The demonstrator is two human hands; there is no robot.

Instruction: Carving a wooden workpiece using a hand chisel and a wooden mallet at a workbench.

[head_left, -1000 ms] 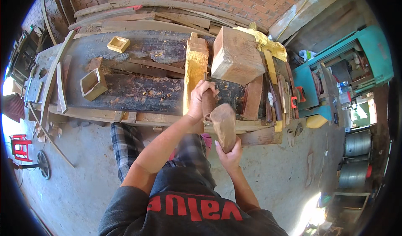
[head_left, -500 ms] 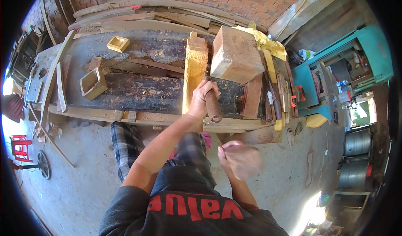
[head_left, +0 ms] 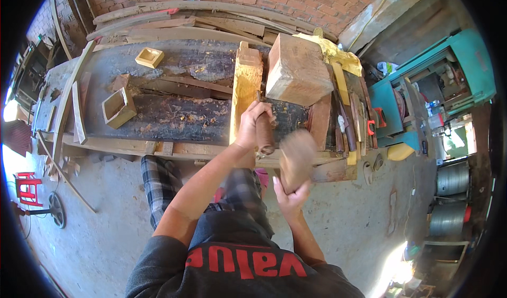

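My left hand [head_left: 253, 119] is closed round the wooden handle of a chisel [head_left: 264, 138], whose narrow shank meets a long pale-yellow wood piece [head_left: 246, 71] lying crosswise on the bench [head_left: 174, 118]. My right hand [head_left: 289, 196] grips a rough wooden mallet [head_left: 296, 158], blurred by motion, just right of and below the handle's end. A large squared wooden block [head_left: 298, 68] stands right beside the yellow piece. A reddish-brown board [head_left: 318, 117] lies under the block's lower right side.
Two small wooden boxes [head_left: 149, 57] and long strips [head_left: 71, 92] lie at left. Tools [head_left: 348, 129] line the bench's right end, beside a teal machine [head_left: 459, 60]. Planks [head_left: 179, 20] lie along the brick wall. A red stool [head_left: 26, 189] and metal drums [head_left: 451, 182] stand on the floor.
The mallet dropped down and right half a second ago and has since swung back up toward the chisel's end. My left hand and the chisel stay nearly in place.
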